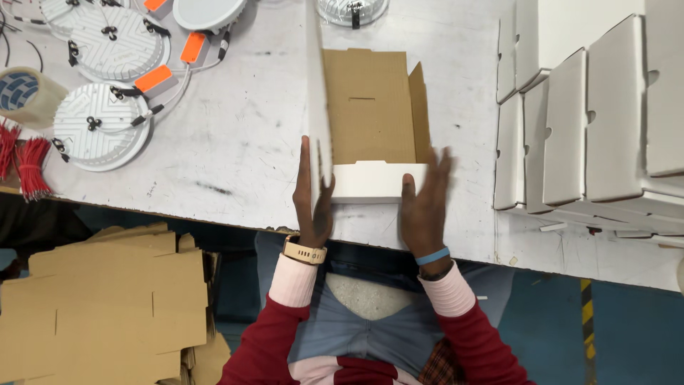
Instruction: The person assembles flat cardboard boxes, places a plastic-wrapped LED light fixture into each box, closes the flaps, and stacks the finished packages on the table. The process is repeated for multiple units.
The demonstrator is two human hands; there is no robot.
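A half-folded cardboard box (370,107), brown inside and white outside, lies on the white worktable (235,142) in front of me. My left hand (312,199) presses flat against the box's upright left wall, thumb hooked on the near corner. My right hand (425,203) is flat against the right near corner, fingers spread beside the low right flap. The white front flap (370,182) stands folded up between both hands.
Several round white light fittings (100,125) with orange drivers lie at the far left, beside a tape roll (25,93) and red wire bundles (25,167). Stacked folded white boxes (591,121) fill the right. Flat cardboard blanks (100,306) are piled below the table at left.
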